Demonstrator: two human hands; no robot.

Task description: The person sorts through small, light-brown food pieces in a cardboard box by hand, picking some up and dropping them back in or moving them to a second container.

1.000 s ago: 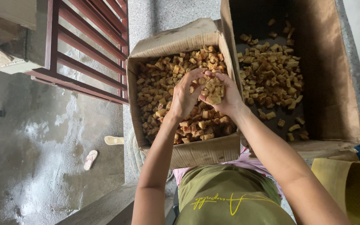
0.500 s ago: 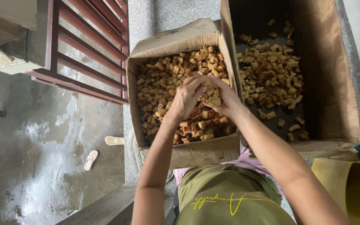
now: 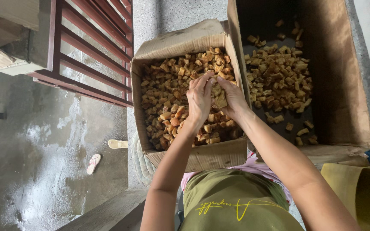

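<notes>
A few brown chunks (image 3: 219,99) are pinched betw. left hand (image 3: 200,100) and right hand (image 3: 233,99), frame centre, above the full cardboard box (image 3: 193,160). A 2nd, larger box (image 3: 343,107) w/ fewer pieces is seen at upper right; sandals (image 3: 93,163) at lower left.

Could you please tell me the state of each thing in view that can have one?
Left box: open, nearly full of brown chunks.
Right box: open, partly filled, chunks across its bottom.
Left hand: cupped around chunks.
Right hand: cupped around the same chunks.
Sandals: apart on wet floor.
</notes>
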